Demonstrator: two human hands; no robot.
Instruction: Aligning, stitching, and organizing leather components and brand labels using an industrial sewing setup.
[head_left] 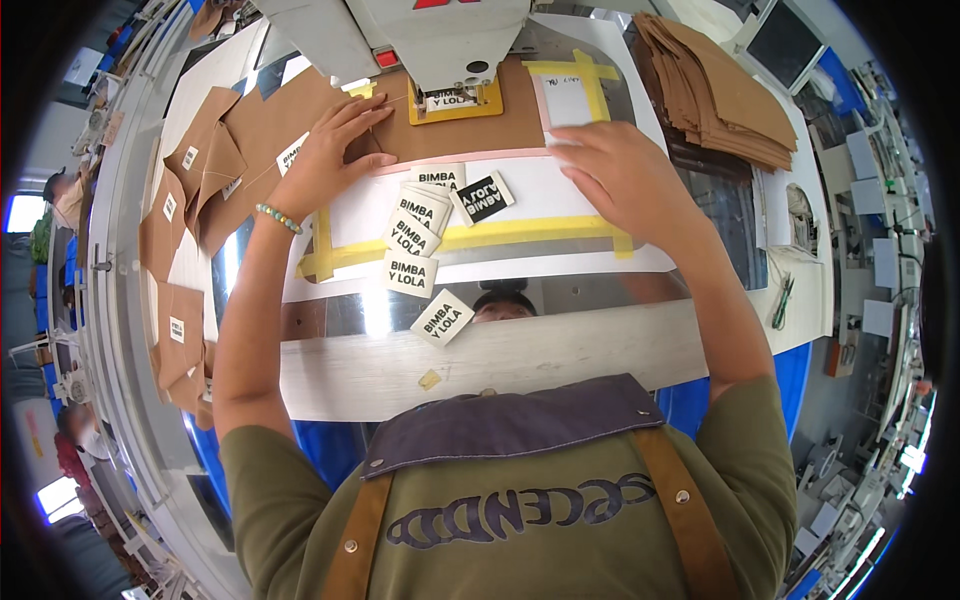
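Note:
A brown fabric piece point(430, 140) lies beneath the sewing machine head point(455, 45), its near edge against a pink strip on a white template sheet point(380, 225). The machine's yellow clamp frame point(465, 117) rests on the fabric around a white printed label. My left hand point(335, 145) lies on the fabric's left part with fingers spread. At the sheet's right side, my right hand point(612, 180) is open, its fingers reaching toward the fabric's near right corner. Several white printed labels point(408, 274) and one black label point(484, 204) lie loosely between my forearms.
Brown pieces with labels point(208, 150) spread along the left. A thick stack of brown pieces point(710, 90) is at the far right, near a screen point(785, 45). Yellow tape point(520, 232) borders the template. Small scissors-like snips point(783, 302) lie at the right edge.

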